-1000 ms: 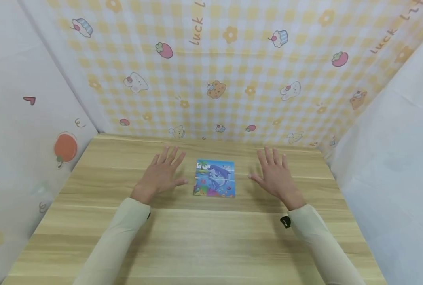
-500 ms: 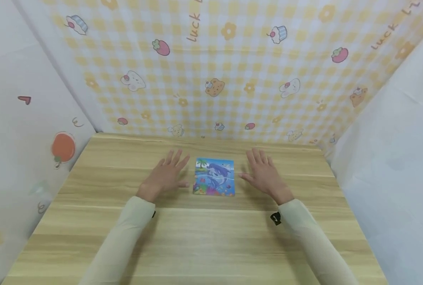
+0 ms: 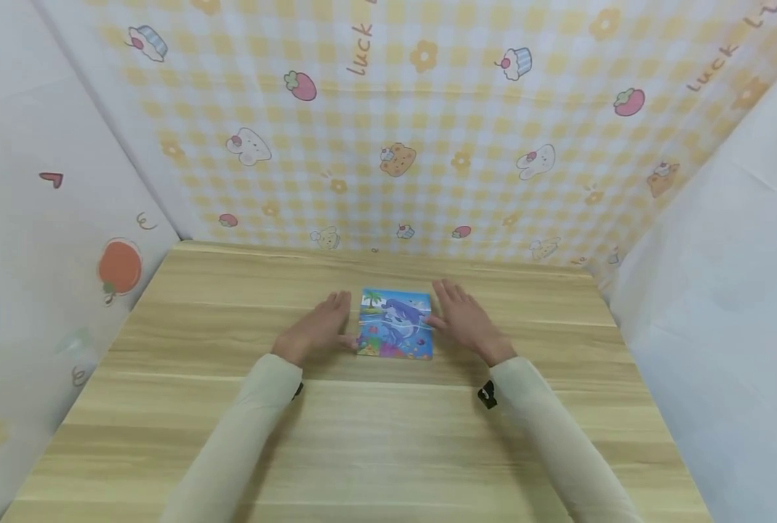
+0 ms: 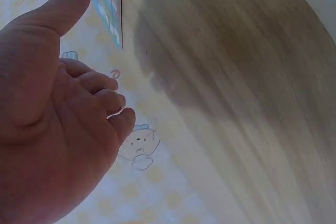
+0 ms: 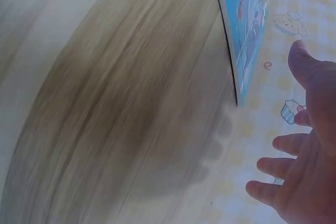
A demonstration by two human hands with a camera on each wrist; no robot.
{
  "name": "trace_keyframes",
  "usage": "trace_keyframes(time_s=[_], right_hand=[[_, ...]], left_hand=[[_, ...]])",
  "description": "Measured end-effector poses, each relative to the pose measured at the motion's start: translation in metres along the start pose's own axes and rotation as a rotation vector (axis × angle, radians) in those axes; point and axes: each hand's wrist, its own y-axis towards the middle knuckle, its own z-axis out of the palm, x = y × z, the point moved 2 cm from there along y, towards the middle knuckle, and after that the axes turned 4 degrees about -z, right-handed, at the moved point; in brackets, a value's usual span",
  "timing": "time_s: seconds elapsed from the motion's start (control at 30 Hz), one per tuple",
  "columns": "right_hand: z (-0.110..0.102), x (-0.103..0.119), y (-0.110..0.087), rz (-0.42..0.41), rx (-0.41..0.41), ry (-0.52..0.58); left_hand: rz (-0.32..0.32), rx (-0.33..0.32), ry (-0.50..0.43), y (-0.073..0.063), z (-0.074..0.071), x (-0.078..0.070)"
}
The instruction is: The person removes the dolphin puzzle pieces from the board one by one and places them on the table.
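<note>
near: your two pale sleeves (image 3: 234,439), reaching in over the wood-grain table (image 3: 388,457).

middle: one dolphin picture board (image 3: 395,325), flat on the table, between your hands; nearly square, slightly wider left to right. your left hand (image 3: 319,327), at its left: holding nothing, fingers relaxed, thumb toward the board. your right hand (image 3: 469,327), at its right: holding nothing, fingers extended, thumb over the edge in the head view. neither hand clearly nearer; contact cannot be told.

far: one yellow-checked backdrop (image 3: 388,94).

change: a second ago your hands stood wider apart, fingers spread; the board keeps its place.
</note>
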Motion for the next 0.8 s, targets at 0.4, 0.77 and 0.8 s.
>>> trace_keyframes(time_s=[0.4, 0.77, 0.8], right_hand=[[0.018, 0.015, 0.024, 0.02, 0.01, 0.106], [0.028, 0.026, 0.052, -0.014, -0.026, 0.138], [0.028, 0.027, 0.054, -0.02, -0.02, 0.144]], left_hand=[[0.022, 0.057, 0.069, 0.027, 0.014, -0.014], [-0.038, 0.082, 0.112, 0.039, 0.024, -0.014], [-0.037, 0.082, 0.112, 0.039, 0.025, -0.014]])
